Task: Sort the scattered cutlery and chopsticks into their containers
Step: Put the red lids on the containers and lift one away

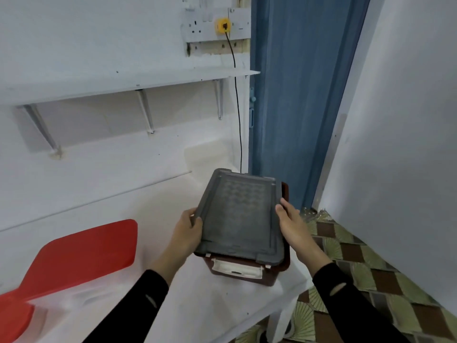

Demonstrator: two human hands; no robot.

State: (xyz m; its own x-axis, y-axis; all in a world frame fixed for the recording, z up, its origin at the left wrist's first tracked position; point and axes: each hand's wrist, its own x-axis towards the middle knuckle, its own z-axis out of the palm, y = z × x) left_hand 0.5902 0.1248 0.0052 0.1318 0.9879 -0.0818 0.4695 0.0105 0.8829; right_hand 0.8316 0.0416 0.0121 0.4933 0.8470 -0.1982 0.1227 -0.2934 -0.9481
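Note:
A dark red box (249,276) with a white front latch stands near the right end of the white table (118,233). A grey patterned lid (241,216) lies tilted over its top. My left hand (186,229) grips the lid's left edge, thumb on top. My right hand (293,226) holds the lid's right edge, fingers wrapped round the side. The box's inside is hidden. No cutlery or chopsticks are in sight.
A red lid (81,253) lies on a clear tub at the table's left front. A wall shelf (128,85) hangs above the table. A black cable (237,107) drops from a yellow plug behind the box. A blue door (296,100) and patterned floor lie to the right.

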